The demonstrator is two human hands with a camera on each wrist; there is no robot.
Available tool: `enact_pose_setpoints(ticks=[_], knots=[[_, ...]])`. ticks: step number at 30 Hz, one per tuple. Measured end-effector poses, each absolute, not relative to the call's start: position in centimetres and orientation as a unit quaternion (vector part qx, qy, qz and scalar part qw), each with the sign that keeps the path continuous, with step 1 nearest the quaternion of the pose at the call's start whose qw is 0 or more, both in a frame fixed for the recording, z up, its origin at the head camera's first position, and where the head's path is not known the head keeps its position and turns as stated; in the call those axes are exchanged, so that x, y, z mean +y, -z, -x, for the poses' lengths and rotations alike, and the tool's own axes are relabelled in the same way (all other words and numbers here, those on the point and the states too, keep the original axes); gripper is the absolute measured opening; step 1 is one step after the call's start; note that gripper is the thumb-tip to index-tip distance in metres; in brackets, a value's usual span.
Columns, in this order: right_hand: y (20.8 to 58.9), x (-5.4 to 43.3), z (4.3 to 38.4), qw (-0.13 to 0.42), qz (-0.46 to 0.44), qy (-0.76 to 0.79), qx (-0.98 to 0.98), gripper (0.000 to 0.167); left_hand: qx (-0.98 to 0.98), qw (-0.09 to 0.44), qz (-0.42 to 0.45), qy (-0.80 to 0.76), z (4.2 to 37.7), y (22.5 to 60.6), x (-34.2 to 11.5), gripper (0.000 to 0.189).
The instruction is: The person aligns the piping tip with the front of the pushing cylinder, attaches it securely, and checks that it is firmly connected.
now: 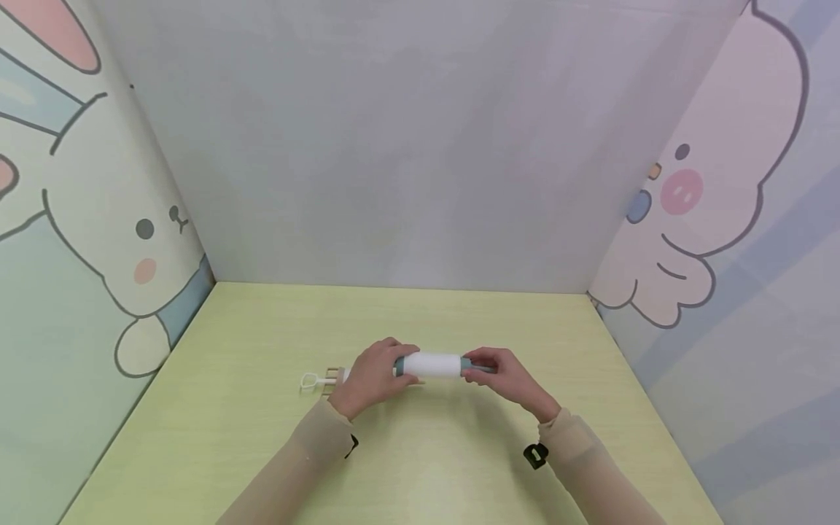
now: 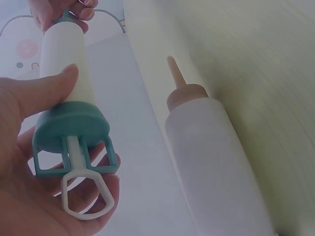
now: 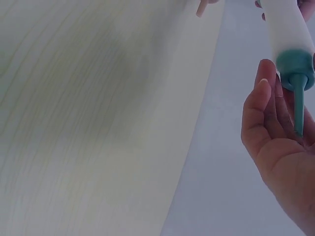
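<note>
Two hands point(image 1: 374, 375) round smooth white cylindrical syringe point(image 1: 433, 365)

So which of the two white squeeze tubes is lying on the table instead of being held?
The tan-capped tube lies on the table. The teal-capped tube is held up between the left hand and right hand.

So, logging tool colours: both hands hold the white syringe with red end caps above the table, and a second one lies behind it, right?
Not quite: the syringe has teal end caps, as the left wrist view shows. Both the left hand and right hand do hold it; the second one has a tan tip.
</note>
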State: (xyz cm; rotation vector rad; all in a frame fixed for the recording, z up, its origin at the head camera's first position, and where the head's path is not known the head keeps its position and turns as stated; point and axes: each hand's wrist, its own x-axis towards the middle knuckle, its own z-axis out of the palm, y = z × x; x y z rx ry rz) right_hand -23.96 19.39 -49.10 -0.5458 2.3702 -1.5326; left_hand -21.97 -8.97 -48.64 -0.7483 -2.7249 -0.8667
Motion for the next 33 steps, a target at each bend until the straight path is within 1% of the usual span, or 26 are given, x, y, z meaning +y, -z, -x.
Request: enact_pose_setpoints(ticks=[6,10,14,20,27,33], knots=[[47.1,18.8,23.2,0.134,0.206,0.538,0.806,0.048,-0.92,0.094,0.254,0.284,22.2,48.6,-9.0,0.044],[46.2,18.6,22.7,0.144,0.206,0.558,0.791,0.05,-0.92,0.092,0.251,0.287,22.2,48.5,-8.9,0.044],[46.0,18.6,22.6,0.128,0.221,0.558,0.79,0.046,-0.921,0.091,0.251,0.284,22.2,48.5,-8.9,0.044],[45.7,18.5,22.5,0.102,0.236,0.53,0.808,0.032,-0.922,0.087,0.251,0.281,22.2,48.5,-8.8,0.043],[45.8,18.4,22.5,0.118,0.219,0.522,0.816,0.03,-0.921,0.09,0.25,0.283,22.1,48.3,-8.8,0.043],[48.0,19.0,23.5,0.123,0.211,0.513,0.823,0.03,-0.92,0.09,0.251,0.287,22.1,48.3,-8.8,0.043]])
